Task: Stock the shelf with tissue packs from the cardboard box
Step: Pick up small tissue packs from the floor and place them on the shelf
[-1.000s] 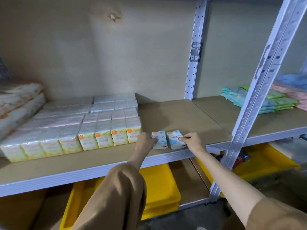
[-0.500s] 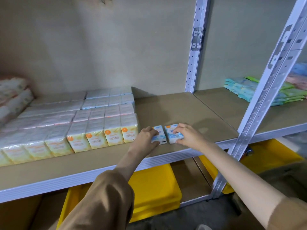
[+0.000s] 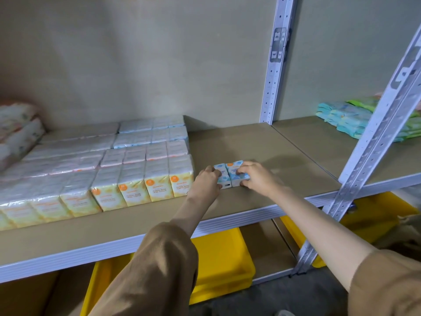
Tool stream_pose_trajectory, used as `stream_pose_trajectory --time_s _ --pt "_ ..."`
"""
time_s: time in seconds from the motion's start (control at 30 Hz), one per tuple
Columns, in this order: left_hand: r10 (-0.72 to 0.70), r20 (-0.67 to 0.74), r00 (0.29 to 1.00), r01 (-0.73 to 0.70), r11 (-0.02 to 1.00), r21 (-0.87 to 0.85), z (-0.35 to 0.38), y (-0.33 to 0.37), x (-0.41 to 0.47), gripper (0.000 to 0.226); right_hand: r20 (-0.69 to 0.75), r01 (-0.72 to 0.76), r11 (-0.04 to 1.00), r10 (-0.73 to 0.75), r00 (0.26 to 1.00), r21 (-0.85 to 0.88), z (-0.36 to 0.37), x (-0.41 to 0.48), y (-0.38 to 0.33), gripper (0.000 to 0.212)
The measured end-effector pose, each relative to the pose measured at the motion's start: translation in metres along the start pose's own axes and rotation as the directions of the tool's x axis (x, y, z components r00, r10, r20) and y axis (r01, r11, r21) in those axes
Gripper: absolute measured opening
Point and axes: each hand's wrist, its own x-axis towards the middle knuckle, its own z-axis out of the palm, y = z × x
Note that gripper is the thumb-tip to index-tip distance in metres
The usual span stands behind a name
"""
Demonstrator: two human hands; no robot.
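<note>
My L hand fingers curl round the left face of the left blue pack; holding it, thumb side hidden from view. R hand fingers wrap over the top-right of the right blue pack, thumb low at its front corner; holding it too. The 2 packs stand upright, side by side, touching each other, pressed between both hands. Both rest on the shelf board, approx mid-depth, w/ bare board behind and to the right.

Just left of L hand: row of yellow/orange tissue packs, upright, labels facing me; nearest one is near my wrist, a narrow gap apart from the blue pair. Behind that row, more wrapped packs in pink and blue tints, running back to the wall. Far left: larger soft bundles, stacked, part cut off.

Upright metal post at the shelf rear; slanting post at front right. Next bay, right: teal and green packs, stacked. Below the shelf: yellow bins.

Both sleeves brown; L sleeve fills lower centre. Cardboard box: not in frame.
</note>
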Motion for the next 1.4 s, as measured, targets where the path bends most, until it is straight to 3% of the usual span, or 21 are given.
stream_pose_trajectory --time_s 0.53,0.83,1.1,1.4 --pt "0.01 -0.004 1.0 -0.01 0.999 0.043 -0.009 0.004 -0.005 0.041 0.017 -0.012 1.0 0.012 1.0 0.003 -0.009 -0.006 -0.006 0.039" --pt "0.086 0.025 0.996 -0.086 0.996 0.029 -0.026 0.021 -0.074 0.036 -0.019 0.037 0.988 -0.035 0.999 0.148 -0.022 -0.084 -0.027 0.03" --pt "0.132 0.248 0.96 -0.145 0.989 0.034 0.018 0.031 -0.145 0.034 0.137 0.014 0.981 -0.041 0.99 0.194 0.029 -0.17 -0.036 0.031" --pt "-0.078 0.492 0.867 0.106 0.994 -0.029 0.128 -0.005 -0.164 0.034 0.424 -0.275 0.926 0.147 0.894 0.258 0.145 -0.197 -0.015 0.03"
